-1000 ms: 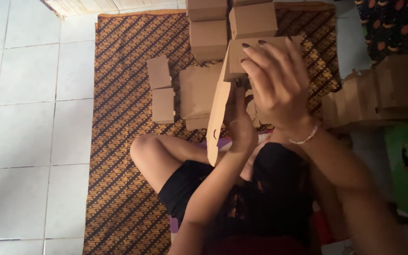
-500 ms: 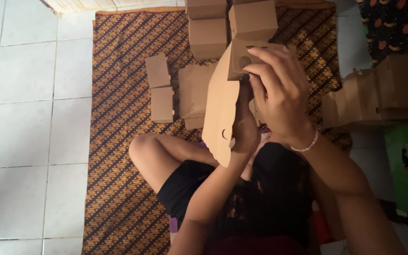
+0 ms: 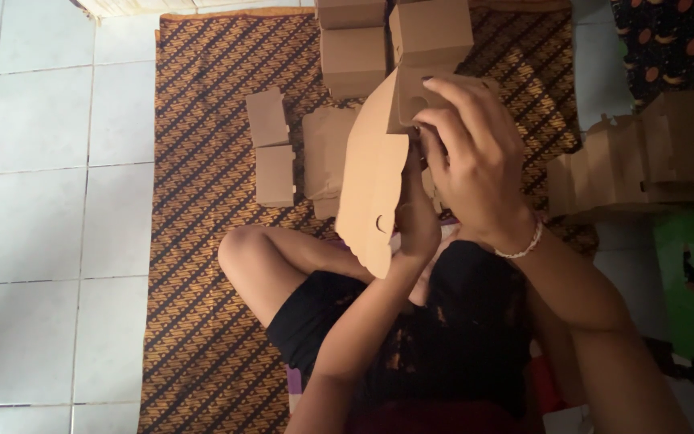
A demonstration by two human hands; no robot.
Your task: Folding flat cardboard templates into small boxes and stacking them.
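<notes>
Head view: patterned mat [image 3: 202,120] fills the middle, folded boxes [image 3: 351,48] at top. Cardboard sheet [image 3: 371,185] sits mid-frame, right hand [image 3: 475,173] curled over its top fold, left hand [image 3: 415,225] pinching underneath. Squeezing too hard could crease that flap wrong.

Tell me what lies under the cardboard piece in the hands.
Under the cardboard piece: patterned mat, part of a flat cardboard sheet, a bare knee. Anything directly beneath is covered.

Right hand [image 3: 475,165] grips top of half-folded cardboard box [image 3: 371,181], fingers curled over edge. Left hand [image 3: 417,225] supports it from beneath. Person sits on patterned mat [image 3: 202,161]; folded boxes [image 3: 353,48] ahead, flat blanks [image 3: 271,149] left.
</notes>
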